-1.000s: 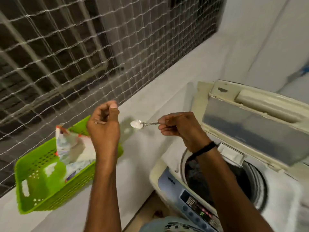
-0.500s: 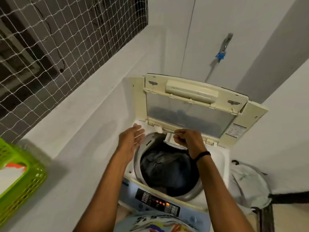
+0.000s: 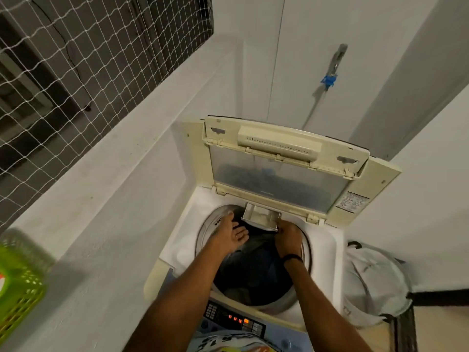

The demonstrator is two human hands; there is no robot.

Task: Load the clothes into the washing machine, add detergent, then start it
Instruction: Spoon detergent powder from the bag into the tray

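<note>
Left hand (image 3: 229, 236) was spread flat with straight fingers, holding nothing, over the drum rim of the cream top-loading washing machine (image 3: 327, 240). Right hand (image 3: 288, 236), apart from it, had its fingers curled against the front corner of the pulled-out white plastic detergent drawer (image 3: 260, 218); whether it gripped anything could not be determined. Dark clothes (image 3: 253, 270) lay in the drum beneath both wrists. The hinged lid (image 3: 279, 146) stood raised beyond the hands.

White ledge (image 3: 106, 199), green basket (image 3: 22, 283) on it
</note>
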